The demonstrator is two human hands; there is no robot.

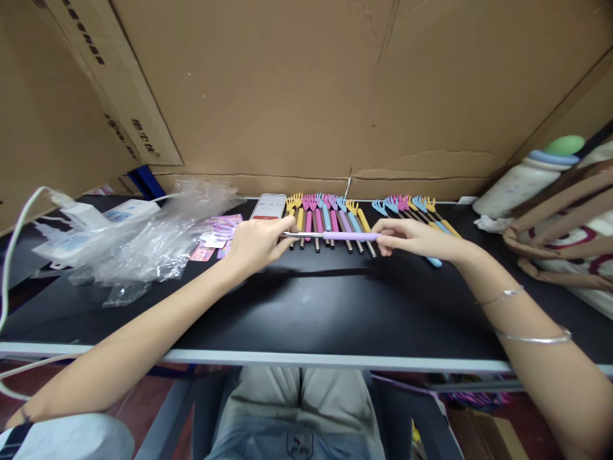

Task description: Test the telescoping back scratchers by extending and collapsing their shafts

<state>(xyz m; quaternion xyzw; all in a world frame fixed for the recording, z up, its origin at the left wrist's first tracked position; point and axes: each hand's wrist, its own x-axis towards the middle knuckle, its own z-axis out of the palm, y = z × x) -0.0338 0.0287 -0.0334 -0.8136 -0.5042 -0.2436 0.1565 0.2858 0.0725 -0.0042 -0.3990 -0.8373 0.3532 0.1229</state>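
A telescopic back scratcher point(348, 236) with a lilac handle and a silver rod is held level above the black table, between both hands. My left hand point(256, 244) is closed around the rod's left part. A lilac claw head point(224, 229) sticks out on the far side of that hand. At the right end, the fingers of my right hand point(407, 238) pinch the tip of the handle. Just behind lies a row of back scratchers point(328, 220) in yellow, pink, blue and purple, claws toward the cardboard. A smaller group of back scratchers point(416, 206) is partly hidden by my right hand.
Clear plastic bags point(153, 239) and a white power strip point(119, 214) with cables take up the left. Printed cards point(203, 253) and a phone point(268, 206) showing a timer lie behind my left hand. A white bottle point(520, 182) and a bag point(565, 243) stand right. Cardboard point(287, 89) walls the back.
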